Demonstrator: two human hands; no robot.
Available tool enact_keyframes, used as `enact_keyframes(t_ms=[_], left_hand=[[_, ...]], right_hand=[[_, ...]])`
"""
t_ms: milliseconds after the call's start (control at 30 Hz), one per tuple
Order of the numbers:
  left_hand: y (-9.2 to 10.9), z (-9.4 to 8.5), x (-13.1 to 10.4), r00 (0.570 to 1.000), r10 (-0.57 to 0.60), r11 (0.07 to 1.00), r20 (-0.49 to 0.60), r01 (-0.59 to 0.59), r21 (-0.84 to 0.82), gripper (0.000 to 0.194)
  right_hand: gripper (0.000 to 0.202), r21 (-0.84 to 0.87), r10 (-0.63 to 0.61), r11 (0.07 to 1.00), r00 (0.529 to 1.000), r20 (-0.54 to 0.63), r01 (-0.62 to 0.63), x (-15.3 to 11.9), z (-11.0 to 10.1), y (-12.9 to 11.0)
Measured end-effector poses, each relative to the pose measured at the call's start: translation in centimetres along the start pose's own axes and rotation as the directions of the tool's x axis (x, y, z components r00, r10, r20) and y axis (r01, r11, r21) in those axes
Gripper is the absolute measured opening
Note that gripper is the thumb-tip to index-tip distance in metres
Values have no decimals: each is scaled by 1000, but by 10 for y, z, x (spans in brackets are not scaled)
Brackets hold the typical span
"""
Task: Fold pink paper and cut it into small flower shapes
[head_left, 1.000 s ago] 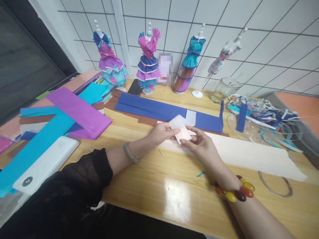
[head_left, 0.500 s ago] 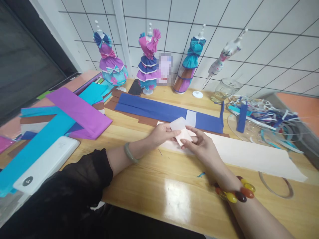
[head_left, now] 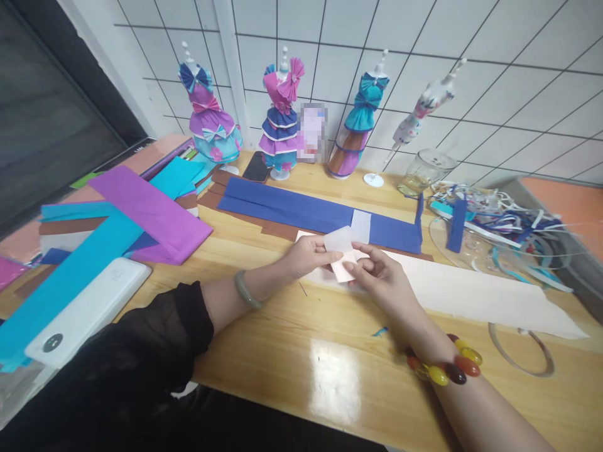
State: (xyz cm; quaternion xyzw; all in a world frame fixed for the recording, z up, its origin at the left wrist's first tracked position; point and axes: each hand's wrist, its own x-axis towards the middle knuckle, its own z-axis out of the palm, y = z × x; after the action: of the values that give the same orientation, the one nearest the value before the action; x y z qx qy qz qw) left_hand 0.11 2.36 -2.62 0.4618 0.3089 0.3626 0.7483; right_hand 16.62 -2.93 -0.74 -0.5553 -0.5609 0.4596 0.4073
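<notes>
The long cream strip lies on the table, extending rightward from beneath the fingers; the blue strip lies just beyond them. The small white piece is held between both hands, the left hand pinching its left edge, thumb on top, and the right hand pinching its right side, fingers nearly closed.

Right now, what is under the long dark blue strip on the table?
Under the dark blue strip, brown material peeks out at its left end and near edge. What lies beneath its middle is covered.
</notes>
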Motion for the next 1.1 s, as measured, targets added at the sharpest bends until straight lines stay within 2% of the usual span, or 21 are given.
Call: enact_keyframes(t_ms=[200,433,567,733,933,1000,1100], left_hand=[[-3,-2,0,1000,3,998,28,-5,67,41],[-6,-2,0,983,-31,998,180,19,66,47],[-6,-3,1,985,-37,999,167,33,30,48],[-6,-3,1,989,-55,998,139,53,16,39],[-5,-5,2,993,-60,997,101,65,-50,25],[-3,-5,2,993,-73,990,92,84,-117,23],[-2,-6,3,992,-74,979,107,93,-184,25]], right_hand=[[50,48,5,999,1000,6,-5,0,1,0],[42,92,-38,995,999,-3,38,0,0,5],[48,79,-43,996,999,4,43,-1,-1,6],[40,129,-38,991,999,-3,38,0,-1,4],[9,76,-207,973,970,-124,217,0,-3,-2],[8,8,-266,963,957,-116,269,-2,-4,-1],[16,-182,-351,923,936,-31,340,-4,-6,1]])
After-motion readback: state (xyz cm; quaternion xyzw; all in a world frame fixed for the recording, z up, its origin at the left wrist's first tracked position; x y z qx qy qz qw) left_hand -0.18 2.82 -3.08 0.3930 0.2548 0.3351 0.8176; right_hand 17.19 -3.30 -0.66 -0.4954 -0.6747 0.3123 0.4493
